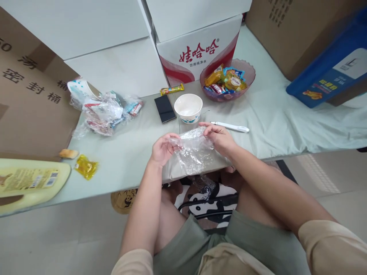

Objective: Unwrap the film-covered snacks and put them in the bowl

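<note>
Stretched between my two hands is a crinkled clear plastic bag (192, 151), its lower part hanging by the front edge of the cloth-covered table. My left hand (164, 149) pinches its left upper side, and my right hand (219, 138) pinches the right one. Just beyond the bag stands a white paper bowl (188, 109) with a blue-green pattern, upright. To its left lies a black phone (165, 109), with a yellow wrapped snack bar (172, 89) behind. A white pen (230, 126) lies right of the bowl, near my right hand.
A pink glass bowl (249, 78) holds several wrapped snacks. Crumpled wrappers (104, 112) and a tipped paper bowl (82, 89) lie left. Nearer are a yellow packet (86, 167), a bread piece (69, 153) and a pale yellow bottle (31, 183). Cardboard boxes (25, 91) and a blue container (329, 65) flank the table.
</note>
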`<state>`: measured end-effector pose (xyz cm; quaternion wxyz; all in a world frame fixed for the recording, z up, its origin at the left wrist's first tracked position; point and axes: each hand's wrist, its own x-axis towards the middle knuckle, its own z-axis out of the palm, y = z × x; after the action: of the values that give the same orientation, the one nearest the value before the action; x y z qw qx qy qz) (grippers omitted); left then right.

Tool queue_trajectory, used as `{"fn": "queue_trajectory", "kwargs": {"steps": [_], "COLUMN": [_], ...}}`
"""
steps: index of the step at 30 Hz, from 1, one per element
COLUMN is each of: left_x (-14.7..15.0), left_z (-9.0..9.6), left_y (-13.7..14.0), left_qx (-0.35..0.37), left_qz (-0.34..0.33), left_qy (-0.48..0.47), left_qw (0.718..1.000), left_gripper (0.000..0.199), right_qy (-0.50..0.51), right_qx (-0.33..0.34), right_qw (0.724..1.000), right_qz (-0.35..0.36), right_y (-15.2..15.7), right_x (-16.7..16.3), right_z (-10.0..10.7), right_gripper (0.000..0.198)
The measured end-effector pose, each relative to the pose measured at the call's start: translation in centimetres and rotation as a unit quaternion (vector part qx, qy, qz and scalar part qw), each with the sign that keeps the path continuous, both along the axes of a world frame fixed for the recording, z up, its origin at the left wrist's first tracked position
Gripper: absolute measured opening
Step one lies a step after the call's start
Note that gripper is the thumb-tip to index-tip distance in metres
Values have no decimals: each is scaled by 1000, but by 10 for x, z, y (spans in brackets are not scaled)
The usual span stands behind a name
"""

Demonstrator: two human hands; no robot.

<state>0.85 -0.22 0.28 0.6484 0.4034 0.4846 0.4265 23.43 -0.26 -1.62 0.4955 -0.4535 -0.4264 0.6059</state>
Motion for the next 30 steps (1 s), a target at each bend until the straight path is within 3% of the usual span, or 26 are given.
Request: {"fn": "queue_trajectory", "kwargs": {"steps": [2, 5, 9, 11, 13, 15, 17, 20, 22, 25, 28, 30], "left_x": [0, 2, 5, 7, 10, 13, 16, 19, 18, 14, 7, 3], "left_z": [-3, -9, -12, -10, -7, -4, -3, -4, -7, -7, -1, 3], "left_y": [2, 1, -4, -7, -10, -12, -13, -14, -13, -13, -16, -17], "left_qx": [20, 71, 112, 111, 82, 28, -19, -36, -32, -26, -22, -24], "left_qz": [-8, -3, 19, 42, 37, -9, -41, -18, -11, -39, -58, -64], "left_qy": [23, 97, 101, 45, -25, -60, -52, -21, 28, 92, 44, -1], "left_qw": [999, 993, 988, 992, 996, 998, 998, 999, 999, 995, 997, 998], "left_gripper": [38, 30, 70, 85, 86, 73, 55, 47, 48, 56, 64, 55], "right_qy": [-3, -25, -114, -76, -4, 66, 107, 80, 36, 0, 48, 100], "right_qx": [-27, -66, -54, -49, -36, -34, -58, -98, -99, -73, -59, -71], "right_qw": [999, 997, 991, 995, 999, 997, 992, 989, 989, 991, 990, 985], "right_qz": [-22, -17, 33, 40, 23, 0, 9, 80, 108, 115, 122, 125], "right_y": [2, 4, -1, -3, -4, -4, -4, -5, -6, -9, -12, -12], "right_x": [2, 7, 10, 9, 7, 5, 2, 1, 3, 6, 9, 10], "right_z": [-1, -3, -5, -4, -2, -1, 0, -1, -1, 1, 5, 8], "right_gripper": [18, 45, 94, 100, 98, 94, 78, 40, 30, 35, 49, 47]}}
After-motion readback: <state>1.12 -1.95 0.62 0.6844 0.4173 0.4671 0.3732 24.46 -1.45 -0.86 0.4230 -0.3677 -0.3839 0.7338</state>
